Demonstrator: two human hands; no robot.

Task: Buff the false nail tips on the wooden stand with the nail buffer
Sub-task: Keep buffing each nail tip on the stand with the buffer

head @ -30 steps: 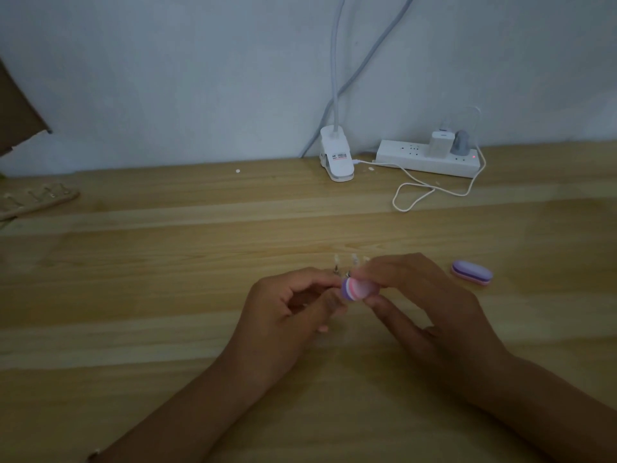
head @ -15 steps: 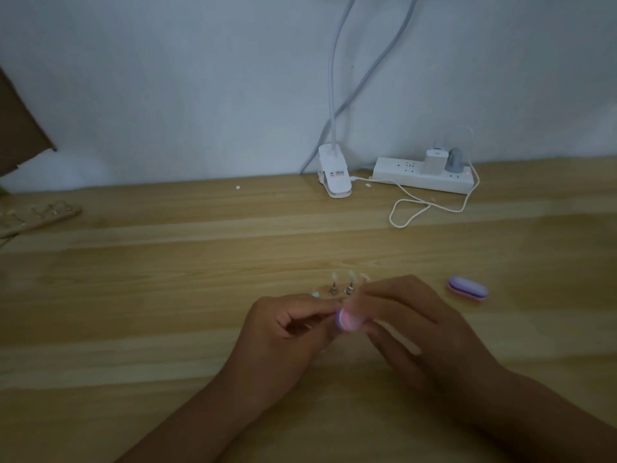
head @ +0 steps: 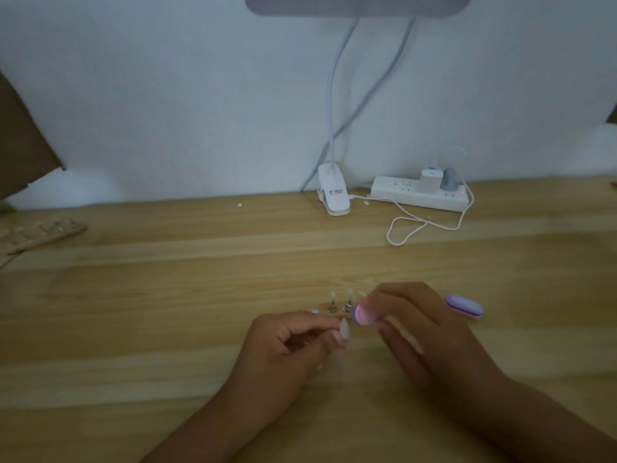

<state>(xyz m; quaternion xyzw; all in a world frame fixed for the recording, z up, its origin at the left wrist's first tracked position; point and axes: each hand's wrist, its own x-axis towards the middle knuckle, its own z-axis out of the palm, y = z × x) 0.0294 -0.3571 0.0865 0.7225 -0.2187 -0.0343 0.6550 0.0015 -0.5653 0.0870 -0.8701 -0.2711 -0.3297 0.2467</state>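
A small wooden stand [head: 322,309] lies on the desk just beyond my hands, with pale false nail tips [head: 349,294] on metal pegs. My left hand [head: 293,345] pinches one pale nail tip [head: 344,330] between thumb and fingers. My right hand [head: 424,332] grips a pink and purple nail buffer [head: 360,316], its end just above and right of that tip. Most of the stand is hidden behind my fingers.
A second purple buffer [head: 464,306] lies on the desk right of my right hand. At the back stand a white clip lamp [head: 334,193], a power strip [head: 420,193] and a looped white cable [head: 414,228]. Another wooden stand [head: 43,233] lies at far left.
The camera has tilted up, so hands and stand sit lower in view. The buffer has moved slightly up and right off the nail tip, which now shows in my left fingers.
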